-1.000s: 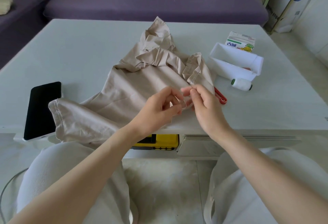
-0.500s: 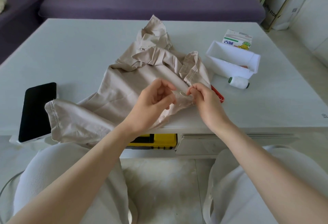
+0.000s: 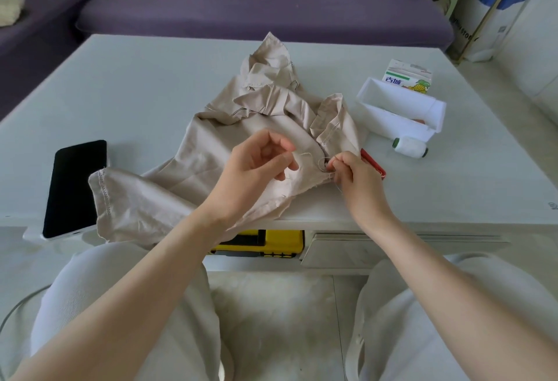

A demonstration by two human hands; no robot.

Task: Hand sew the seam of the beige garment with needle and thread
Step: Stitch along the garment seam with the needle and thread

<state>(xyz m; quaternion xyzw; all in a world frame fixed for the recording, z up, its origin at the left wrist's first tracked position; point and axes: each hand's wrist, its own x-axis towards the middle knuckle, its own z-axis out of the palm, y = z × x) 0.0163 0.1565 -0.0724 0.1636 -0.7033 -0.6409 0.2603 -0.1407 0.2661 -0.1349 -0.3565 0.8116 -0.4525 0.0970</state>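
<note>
A purple sofa (image 3: 241, 3) spans the top of the frame. Below it the pale counter (image 3: 136, 93) fills the middle. The beige garment (image 3: 211, 151) lies crumpled on the counter at frame centre, with one hemmed leg reaching lower left and hanging over the near edge. A black phone (image 3: 75, 187) lies at the left, touching that hem. A white tray (image 3: 398, 108) sits at the right, with a juice carton (image 3: 407, 77) just behind it.

The left hand (image 3: 256, 169) is over the garment's middle, its fingers curled, thumb and forefinger pinching the pale thread (image 3: 305, 155). The right hand (image 3: 356, 181) is beside it at the garment's right edge, its fingers pinched closed on a small loop of the same thread; the needle is too small to make out.

A white thread spool (image 3: 410, 147) lies in front of the tray, and a red handle (image 3: 373, 163) shows just right of the right hand.
</note>
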